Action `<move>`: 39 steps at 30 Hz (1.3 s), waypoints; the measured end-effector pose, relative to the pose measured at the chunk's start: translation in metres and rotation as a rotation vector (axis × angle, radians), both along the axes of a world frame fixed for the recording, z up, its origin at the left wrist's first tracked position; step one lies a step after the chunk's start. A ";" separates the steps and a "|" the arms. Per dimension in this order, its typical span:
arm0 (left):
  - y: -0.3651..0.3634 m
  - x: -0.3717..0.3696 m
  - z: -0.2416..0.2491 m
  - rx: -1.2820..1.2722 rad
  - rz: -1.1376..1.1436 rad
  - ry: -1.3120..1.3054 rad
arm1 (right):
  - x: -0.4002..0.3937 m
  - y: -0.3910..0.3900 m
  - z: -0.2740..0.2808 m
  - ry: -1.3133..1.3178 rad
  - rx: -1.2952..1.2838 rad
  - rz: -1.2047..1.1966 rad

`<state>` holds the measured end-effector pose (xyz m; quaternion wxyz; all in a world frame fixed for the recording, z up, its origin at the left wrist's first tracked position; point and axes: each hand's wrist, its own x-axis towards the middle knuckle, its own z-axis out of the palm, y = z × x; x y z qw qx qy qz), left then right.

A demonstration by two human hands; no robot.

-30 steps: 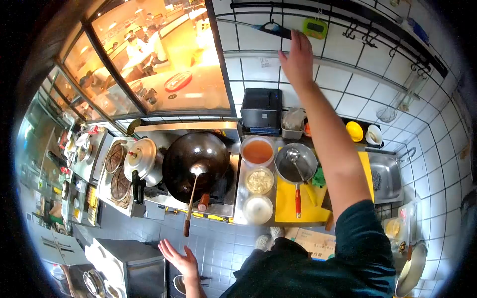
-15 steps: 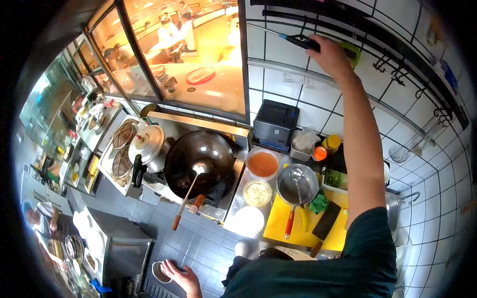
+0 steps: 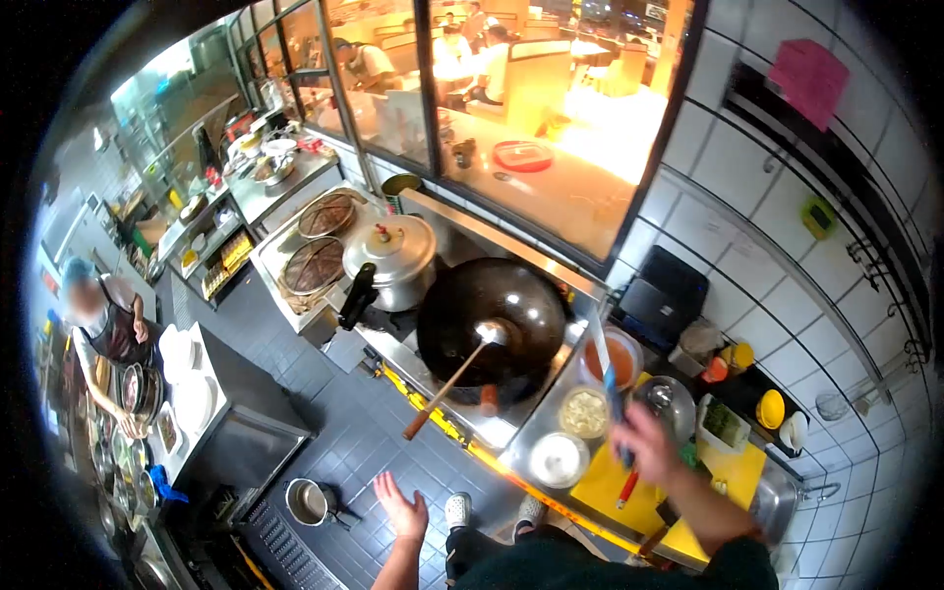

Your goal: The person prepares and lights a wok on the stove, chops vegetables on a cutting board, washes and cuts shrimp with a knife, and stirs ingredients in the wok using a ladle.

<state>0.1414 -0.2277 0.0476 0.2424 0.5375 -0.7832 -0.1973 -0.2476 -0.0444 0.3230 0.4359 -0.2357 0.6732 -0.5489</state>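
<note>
One left hand [image 3: 401, 506] is empty with fingers apart, while the right hand [image 3: 649, 447] closes around a long lighter [image 3: 612, 379], best held steady, its tip clear of the liquid-filled tub [image 3: 639, 355] just ahead.

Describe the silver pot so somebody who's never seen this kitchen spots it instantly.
Look for the big dark wok near the window. Immediately to its left stands the silver pot. Unlike the open wok and the flat brown rounds beyond, it has a domed lid, red knob and black handle.
</note>
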 end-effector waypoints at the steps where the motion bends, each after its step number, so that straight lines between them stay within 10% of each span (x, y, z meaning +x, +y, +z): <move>1: -0.014 -0.001 -0.027 0.067 0.007 -0.010 | 0.024 0.007 -0.053 -0.263 0.011 -0.025; 6: -0.084 -0.031 -0.134 0.378 -0.079 -0.001 | 0.159 -0.007 -0.163 -0.890 0.294 -0.319; 8: -0.116 -0.057 -0.119 0.679 -0.194 0.046 | 0.188 -0.030 -0.184 -0.909 0.273 -0.335; 13: -0.148 -0.118 -0.211 0.247 -0.515 0.302 | 0.215 -0.104 -0.207 -0.673 0.161 -0.441; 17: -0.147 -0.162 -0.271 0.401 -0.221 0.379 | 0.212 -0.145 -0.238 -0.589 0.106 -0.466; 20: -0.169 -0.145 -0.136 0.756 -0.158 0.312 | 0.208 -0.163 -0.245 -0.556 0.141 -0.475; 22: -0.170 -0.152 -0.211 0.667 -0.106 0.339 | 0.203 -0.180 -0.241 -0.538 0.123 -0.489; 26: -0.181 -0.150 -0.217 0.675 -0.068 0.285 | 0.189 -0.192 -0.260 -0.581 0.119 -0.544; 30: -0.183 -0.162 -0.236 1.322 0.332 0.899 | 0.179 -0.202 -0.278 -0.609 0.127 -0.585; 39: -0.187 -0.158 -0.225 1.407 0.374 0.902 | 0.159 -0.229 -0.288 -0.766 0.074 -0.628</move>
